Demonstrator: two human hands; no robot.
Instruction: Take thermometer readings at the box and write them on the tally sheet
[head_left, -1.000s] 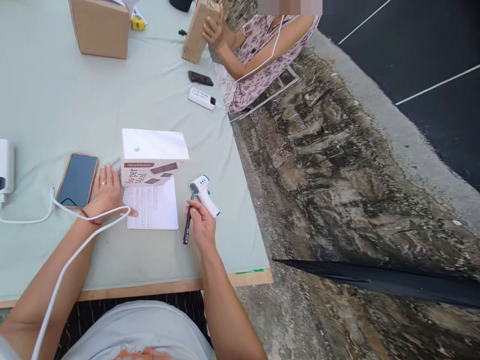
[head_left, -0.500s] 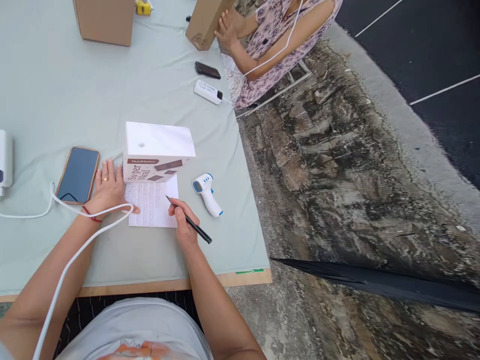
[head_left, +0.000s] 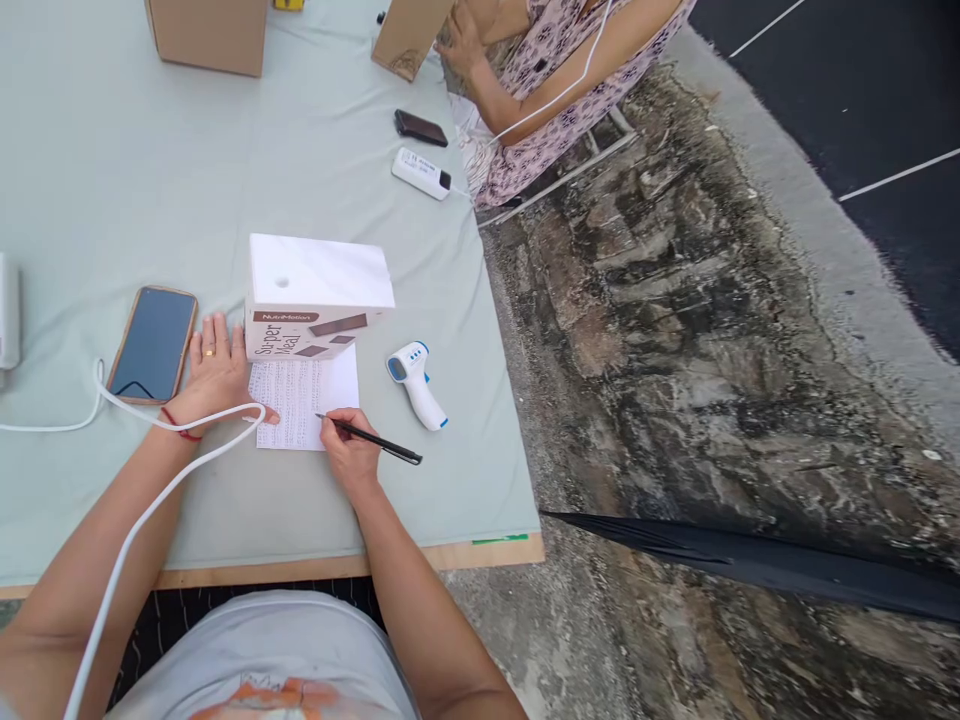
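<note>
Head view, nearest first: the table's wooden front edge (head_left: 300,572) shows below the pale cloth (head_left: 285,505), and a strip of that cloth separates it from the paper (head_left: 281,425). The right hand (head_left: 350,450) grips a black pen (head_left: 386,444), tip at the paper's written part; whether it touches cannot be told. The pen's rear end juts rightward over the cloth. Open and palm down, the left hand (head_left: 216,378) lies with its thumb at the paper's left edge, its fingers just beside a phone (head_left: 154,345). A white cable (head_left: 139,540) loops by the left wrist. Right of the pen, a white thermometer gun (head_left: 418,385) lies with cloth between it and the table's right edge. A printed white box (head_left: 322,272) stands at the paper's far end, hiding that edge and narrowing the room ahead. Beyond it, broad cloth runs to a cardboard box (head_left: 206,35); a white device (head_left: 418,173) and a black device (head_left: 421,128) lie near the right edge. Farther, a co-worker's hand (head_left: 466,45) is near a tilted carton (head_left: 409,38).
</note>
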